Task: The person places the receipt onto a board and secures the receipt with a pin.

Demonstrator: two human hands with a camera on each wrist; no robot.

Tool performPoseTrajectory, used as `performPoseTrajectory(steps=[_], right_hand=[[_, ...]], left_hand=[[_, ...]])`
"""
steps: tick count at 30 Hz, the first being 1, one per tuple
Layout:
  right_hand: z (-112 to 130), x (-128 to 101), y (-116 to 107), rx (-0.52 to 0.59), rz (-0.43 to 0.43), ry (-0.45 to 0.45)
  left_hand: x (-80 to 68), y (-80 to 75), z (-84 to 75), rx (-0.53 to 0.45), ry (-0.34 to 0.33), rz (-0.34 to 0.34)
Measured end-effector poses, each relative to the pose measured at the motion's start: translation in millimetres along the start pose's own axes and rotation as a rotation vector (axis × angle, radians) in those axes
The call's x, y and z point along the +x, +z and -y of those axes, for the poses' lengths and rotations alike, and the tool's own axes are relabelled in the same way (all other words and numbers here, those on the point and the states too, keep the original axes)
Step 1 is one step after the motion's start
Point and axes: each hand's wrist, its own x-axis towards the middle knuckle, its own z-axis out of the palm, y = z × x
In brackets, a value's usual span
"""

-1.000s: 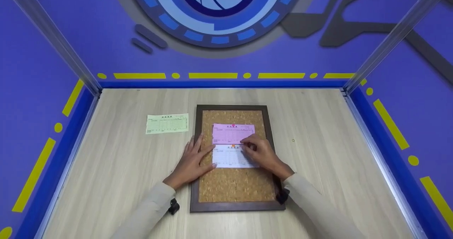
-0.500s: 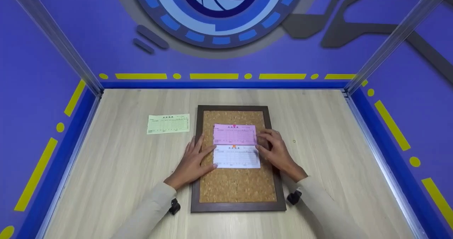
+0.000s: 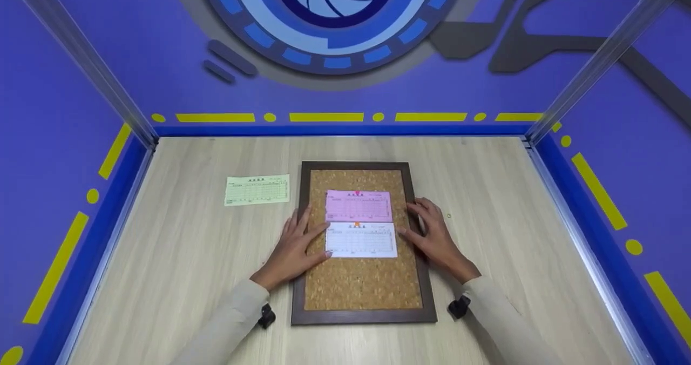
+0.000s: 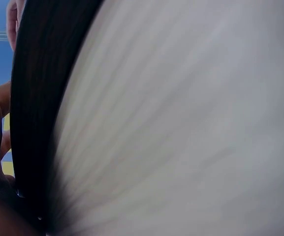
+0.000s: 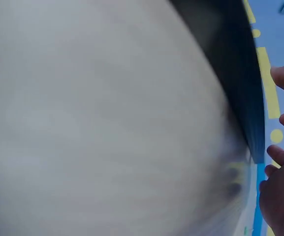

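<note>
Head view: corkboard (image 3: pixel 363 284) flat on the table (image 3: pixel 162 278), between the hands.
Left hand (image 3: pixel 289 249): spread over the board's left edge, thumb and index tip at the white slip (image 3: pixel 360 242).
Right hand (image 3: pixel 436 236): fingers parted at the right edge, pinching nothing.
White slip: nearside of the pink slip (image 3: pixel 358 207); single orange pin (image 3: pixel 357 224); could swivel if the left thumb drags.
Green slip (image 3: pixel 257 191): left, apparently loose; a brush could shift it.
Speck (image 3: pixel 448 215): right, unidentifiable.
Wrist views: mostly blur, hands cut off; pin depth hidden.

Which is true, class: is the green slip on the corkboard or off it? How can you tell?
Off it. The green slip lies on the table, left of the corkboard, with a gap between them.
</note>
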Motion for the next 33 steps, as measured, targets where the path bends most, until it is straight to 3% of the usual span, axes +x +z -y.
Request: performPoseTrajectory(steps=[11,33], right_hand=[[-14,-6,-5,-0.018,0.052,-0.007],[-25,-9,-8,-0.062,0.045,-0.030]], left_hand=[[-0.4,-0.3,0.0,0.020,-0.018,0.013],[-0.7,-2.3,0.5,-0.009,-0.018,0.020]])
